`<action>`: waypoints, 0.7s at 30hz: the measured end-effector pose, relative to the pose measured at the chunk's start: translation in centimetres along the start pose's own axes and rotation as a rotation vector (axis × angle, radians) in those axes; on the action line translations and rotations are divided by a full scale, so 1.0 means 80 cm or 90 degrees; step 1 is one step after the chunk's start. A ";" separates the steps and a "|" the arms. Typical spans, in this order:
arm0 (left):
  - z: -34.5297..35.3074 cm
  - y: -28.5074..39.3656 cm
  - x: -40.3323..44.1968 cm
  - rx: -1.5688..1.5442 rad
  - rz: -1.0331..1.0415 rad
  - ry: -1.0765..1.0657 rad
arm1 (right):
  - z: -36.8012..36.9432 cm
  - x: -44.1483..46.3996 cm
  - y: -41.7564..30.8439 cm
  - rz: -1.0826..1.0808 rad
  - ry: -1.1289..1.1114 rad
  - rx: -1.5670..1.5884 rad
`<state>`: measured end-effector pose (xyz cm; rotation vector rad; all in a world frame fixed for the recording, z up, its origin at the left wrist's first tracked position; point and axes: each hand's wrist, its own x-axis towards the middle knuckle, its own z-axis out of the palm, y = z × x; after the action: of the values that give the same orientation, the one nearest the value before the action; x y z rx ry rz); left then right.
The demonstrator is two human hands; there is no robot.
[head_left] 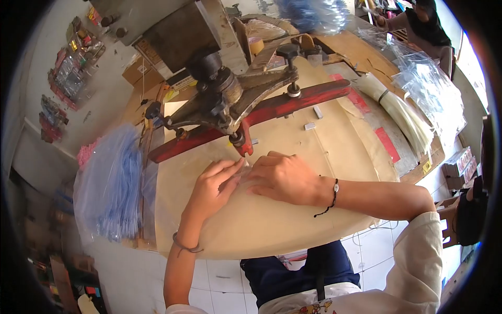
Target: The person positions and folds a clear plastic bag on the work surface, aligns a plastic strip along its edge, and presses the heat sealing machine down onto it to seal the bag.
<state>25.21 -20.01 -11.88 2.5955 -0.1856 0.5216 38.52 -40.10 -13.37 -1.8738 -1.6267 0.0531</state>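
My left hand is closed, with thumb and fingertips pinching a thin, clear plastic piece over the tan sheet on the worktable. My right hand is curled down at the other side of that plastic, its fingertips pressed on it and partly hidden. The plastic's outline is hard to make out. Just beyond both hands is the red bar of a press, whose short red prong points down toward the fingertips.
Bluish plastic strips hang in a bundle at the left edge. On the right lie a tied pale bundle and clear plastic bags. Small metal blocks sit on the tan sheet. Another person is at the far right.
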 end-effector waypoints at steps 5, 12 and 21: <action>0.003 -0.005 -0.001 0.010 -0.028 -0.011 | -0.006 0.001 -0.004 0.000 -0.018 -0.013; 0.005 -0.004 -0.002 -0.046 -0.049 -0.010 | -0.004 -0.003 -0.004 -0.030 0.007 -0.021; 0.004 0.000 0.002 0.051 0.005 0.025 | -0.002 -0.004 -0.004 -0.071 0.011 -0.018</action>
<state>25.44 -20.17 -12.07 2.6601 -0.1642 0.5933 38.28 -40.47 -13.19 -1.7955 -1.7249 -0.0336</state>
